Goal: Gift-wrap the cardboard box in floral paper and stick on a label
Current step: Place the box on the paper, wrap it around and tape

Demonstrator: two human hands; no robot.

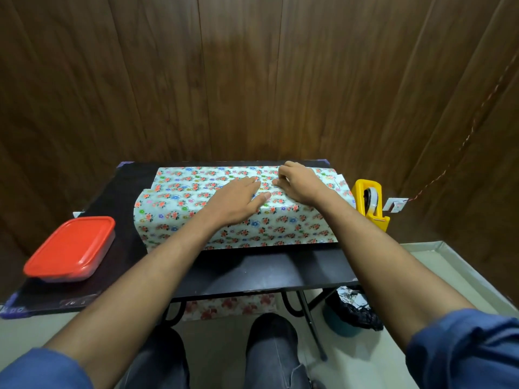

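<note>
Under both hands, the floral paper (224, 217) covers the box on the table (252, 273). Left hand (238, 200) presses flat, fingers spread; right hand (297, 182), fingers curled, pinches the paper's top fold.

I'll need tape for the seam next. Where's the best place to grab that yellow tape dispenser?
Take the yellow tape dispenser by its arched top, coming from above with the right hand. It stands upright at the table's right edge, the roll between its flat sides, cutter end nearest you, so keep fingers off that low front.
</note>
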